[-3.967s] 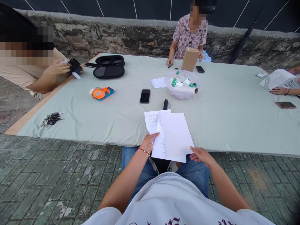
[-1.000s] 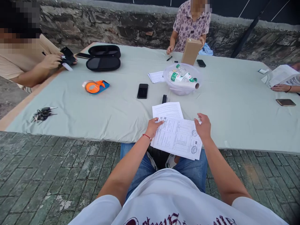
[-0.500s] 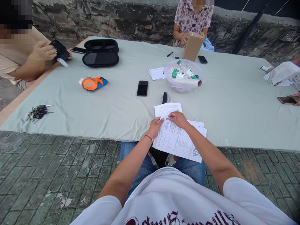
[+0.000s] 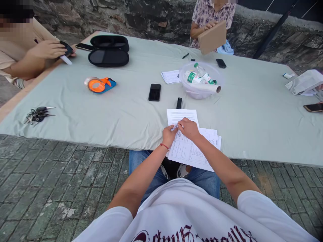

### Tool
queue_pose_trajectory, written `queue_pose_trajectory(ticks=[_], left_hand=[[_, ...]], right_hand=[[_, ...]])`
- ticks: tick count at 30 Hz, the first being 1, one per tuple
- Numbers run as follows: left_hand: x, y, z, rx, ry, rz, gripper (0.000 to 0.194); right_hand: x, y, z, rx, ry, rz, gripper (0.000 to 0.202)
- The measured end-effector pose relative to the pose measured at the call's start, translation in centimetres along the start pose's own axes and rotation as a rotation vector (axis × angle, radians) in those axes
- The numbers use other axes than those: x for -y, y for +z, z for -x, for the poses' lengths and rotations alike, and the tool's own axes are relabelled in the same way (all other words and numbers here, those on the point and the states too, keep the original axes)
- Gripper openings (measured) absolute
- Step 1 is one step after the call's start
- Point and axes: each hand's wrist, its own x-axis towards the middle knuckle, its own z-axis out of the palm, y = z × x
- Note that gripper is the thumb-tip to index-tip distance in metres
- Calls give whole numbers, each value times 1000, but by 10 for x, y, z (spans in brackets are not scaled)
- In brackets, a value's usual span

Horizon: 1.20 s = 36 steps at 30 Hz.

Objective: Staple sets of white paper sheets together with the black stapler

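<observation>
Printed paper sheets point(image 4: 186, 154) lie loosely stacked at the table's front edge and overhang it above my lap. At their upper left corner my left hand point(image 4: 169, 135) is closed, thumb and fingers pinching the paper. My right hand point(image 4: 189, 129) meets it there, its fingertips pressed together on the same corner. Just what lies between the right fingertips is mostly hidden. Beyond my hands another printed sheet point(image 4: 182, 115) lies flat, partly covered. Close past its top edge is a small black stick-shaped object point(image 4: 179, 103).
A black phone point(image 4: 154, 92), a plastic basin point(image 4: 199, 93) with bottles, an orange-and-blue tape dispenser point(image 4: 101, 85), keys point(image 4: 37, 115) and an open black case point(image 4: 108, 58) are on the cloth. Across the table a person holds a cardboard box point(image 4: 212, 37); others sit left and right.
My hands have come closer together at the paper's corner. The round stamp at the sheets' lower right no longer shows; one shows higher up. The person opposite has tilted the cardboard box.
</observation>
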Motion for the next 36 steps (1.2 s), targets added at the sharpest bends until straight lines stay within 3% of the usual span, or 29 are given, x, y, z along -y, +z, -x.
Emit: queue_pose_trajectory(ticks=[8,19,25,36], left_hand=[[-3,1,-1,-32,-23,-112,39],[-8,-1,-6,-19,84,-379,30],[-9,-2,-7,-11,109,-463,28],[-4,-4,-10,-13,89,-368,25]], right_hand=[[-7,6,-6,61,-42,84,32],[-6,-10,-17,232,-232,347,32],[-7,-10,-20,263,-340,418,30],[-12,2,-23,227,-257,289,32]])
